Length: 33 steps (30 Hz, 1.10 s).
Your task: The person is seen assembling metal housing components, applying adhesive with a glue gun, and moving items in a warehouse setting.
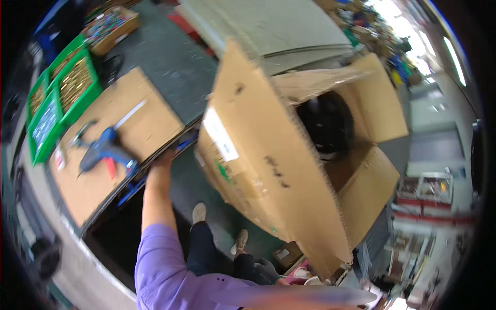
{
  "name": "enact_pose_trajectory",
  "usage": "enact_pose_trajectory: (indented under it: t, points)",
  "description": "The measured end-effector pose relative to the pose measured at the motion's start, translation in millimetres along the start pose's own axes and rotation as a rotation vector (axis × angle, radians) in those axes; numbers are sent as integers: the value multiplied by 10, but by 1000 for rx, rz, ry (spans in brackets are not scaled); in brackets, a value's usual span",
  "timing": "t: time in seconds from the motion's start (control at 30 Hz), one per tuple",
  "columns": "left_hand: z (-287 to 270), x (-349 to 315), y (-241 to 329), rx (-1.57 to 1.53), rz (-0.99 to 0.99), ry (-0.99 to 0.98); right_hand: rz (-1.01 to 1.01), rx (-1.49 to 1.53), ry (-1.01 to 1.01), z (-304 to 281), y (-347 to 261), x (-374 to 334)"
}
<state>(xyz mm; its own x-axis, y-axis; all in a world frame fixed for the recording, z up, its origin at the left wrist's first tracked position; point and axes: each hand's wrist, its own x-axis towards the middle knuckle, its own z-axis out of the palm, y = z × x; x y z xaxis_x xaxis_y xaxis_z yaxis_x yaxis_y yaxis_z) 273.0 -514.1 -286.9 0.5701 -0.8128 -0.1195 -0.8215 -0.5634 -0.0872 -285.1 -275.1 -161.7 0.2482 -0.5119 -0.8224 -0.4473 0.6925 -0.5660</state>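
Note:
My left hand [164, 157], bare below a purple sleeve, reaches to the edge of the workbench beside some blue pieces [187, 142] under its rim. Its fingers are blurred and partly hidden, so their grip cannot be made out. Just left of it, a blue and dark power tool [106, 151] with a red part lies on a flat cardboard sheet [150, 116]. Low in the view, beside my leg, a grey gloved shape [266, 269] appears to be my right hand; its fingers are too unclear to read.
A large open carton [268, 170] with a black round thing [326, 124] inside stands to the right. Green trays [77, 85] of brass and silver-coloured small parts lie far left, near a box of mixed pieces [111, 28]. Pale panels [279, 31] lie behind.

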Motion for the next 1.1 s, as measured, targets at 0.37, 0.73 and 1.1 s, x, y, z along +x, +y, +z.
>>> enact_pose_trajectory:
  t: [0.37,0.73,1.1]
  points:
    - [-47,-48,294,-151,282,50,165,-12,170,63,-129,-206]
    - [13,-2572,933,187,831,-611,177,121,293,-705,743,71]
    - [60,-4434,4596,-179,792,-1009,-316,-478,592,-3081,2083,-570]
